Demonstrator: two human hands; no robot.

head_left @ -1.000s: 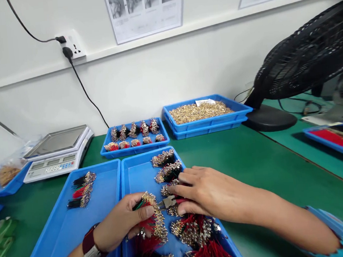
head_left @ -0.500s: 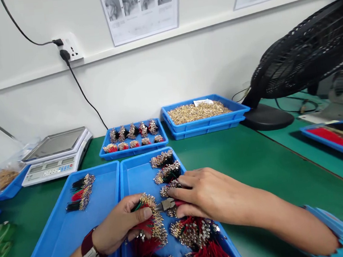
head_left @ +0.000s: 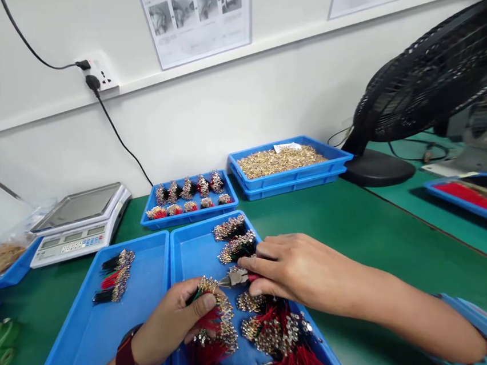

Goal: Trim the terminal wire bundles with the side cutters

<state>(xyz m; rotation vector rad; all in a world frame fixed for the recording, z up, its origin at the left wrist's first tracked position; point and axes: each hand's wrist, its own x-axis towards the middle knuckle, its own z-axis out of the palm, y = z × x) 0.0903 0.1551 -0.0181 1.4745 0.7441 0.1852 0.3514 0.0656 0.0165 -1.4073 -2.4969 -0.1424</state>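
My left hand (head_left: pixel 177 321) is closed round a bundle of wires (head_left: pixel 215 314), red and green with gold and silver metal ends, over the right-hand blue tray (head_left: pixel 193 242). In my right hand (head_left: pixel 290 272) is a pair of pliers (head_left: pixel 236 277) with red handles. The pliers' tips reach to the upper metal ends of the bundle; whether they grip one I cannot tell. More terminal-ended wire bundles (head_left: pixel 279 334) lie beneath and beside my right hand in the same tray.
The left blue tray (head_left: pixel 140 250) holds a small row of wire bundles (head_left: pixel 113 277). Behind stand a scale (head_left: pixel 82 227), a tray of bundles (head_left: pixel 190 213) and stacked trays of gold pins (head_left: pixel 282 160). A black fan (head_left: pixel 427 84) leans in at the right.
My right hand and the pliers have shifted slightly up, the tips moving to the top of the bundle. My left hand keeps its hold almost unmoved.
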